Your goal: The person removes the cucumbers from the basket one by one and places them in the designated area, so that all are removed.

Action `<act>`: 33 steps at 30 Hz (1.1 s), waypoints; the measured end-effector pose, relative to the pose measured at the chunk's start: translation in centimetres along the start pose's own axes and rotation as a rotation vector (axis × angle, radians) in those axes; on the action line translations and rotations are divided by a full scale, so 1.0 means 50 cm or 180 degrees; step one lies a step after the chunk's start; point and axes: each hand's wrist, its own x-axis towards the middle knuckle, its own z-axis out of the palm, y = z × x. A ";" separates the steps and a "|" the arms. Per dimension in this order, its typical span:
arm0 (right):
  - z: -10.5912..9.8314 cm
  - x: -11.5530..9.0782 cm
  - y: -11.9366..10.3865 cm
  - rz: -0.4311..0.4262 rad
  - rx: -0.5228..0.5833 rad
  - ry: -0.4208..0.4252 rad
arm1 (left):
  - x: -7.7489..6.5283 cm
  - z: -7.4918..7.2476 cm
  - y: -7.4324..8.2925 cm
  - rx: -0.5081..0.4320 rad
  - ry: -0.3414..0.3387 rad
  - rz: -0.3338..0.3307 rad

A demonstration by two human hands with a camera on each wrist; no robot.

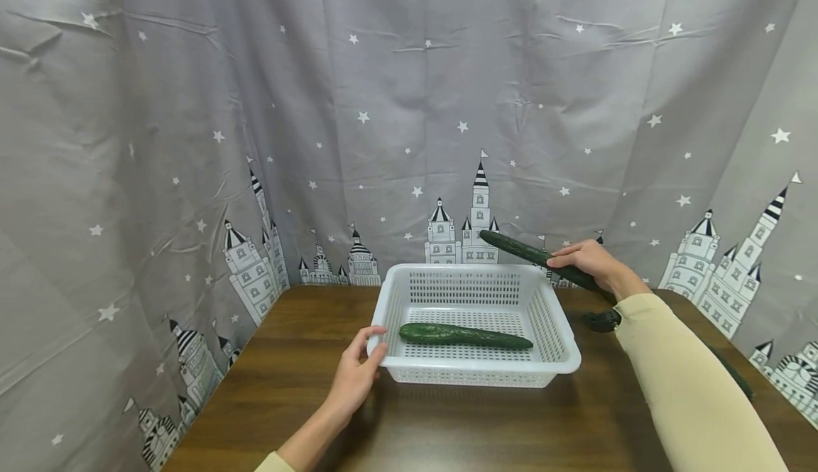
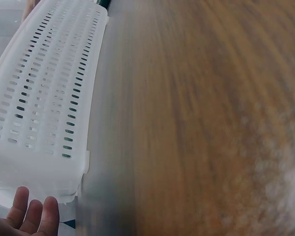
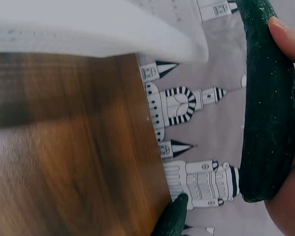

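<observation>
A white perforated plastic basket (image 1: 473, 378) stands on the table, with one green cucumber (image 1: 466, 336) lying lengthwise inside it. My left hand (image 1: 358, 372) holds the basket's front left corner, thumb at the rim; in the left wrist view, fingers (image 2: 49, 216) show beside the basket wall (image 2: 44, 98). Above the basket's right side, my right hand (image 1: 591, 262) grips a second long cucumber (image 1: 520, 248), its far end pointing left over the back rim. The right wrist view shows this cucumber (image 3: 268, 113) against the thumb.
Right of the basket, dark green cucumber ends (image 1: 601, 321) show on the wooden table (image 1: 268, 387) beside and beyond the right sleeve (image 1: 690, 387); the sleeve hides how many there are. A grey curtain (image 1: 409, 103) printed with stars and castles hangs behind the table and along its sides.
</observation>
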 end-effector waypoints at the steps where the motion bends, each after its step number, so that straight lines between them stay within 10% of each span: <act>1: -0.005 -0.003 0.004 0.0009 0.0012 0.0019 | 0.000 0.000 0.000 -0.0006 -0.0001 0.0004; 33: -0.035 -0.116 0.180 0.0571 -0.0021 0.0534 | 0.001 -0.001 0.000 -0.0079 -0.0002 0.0001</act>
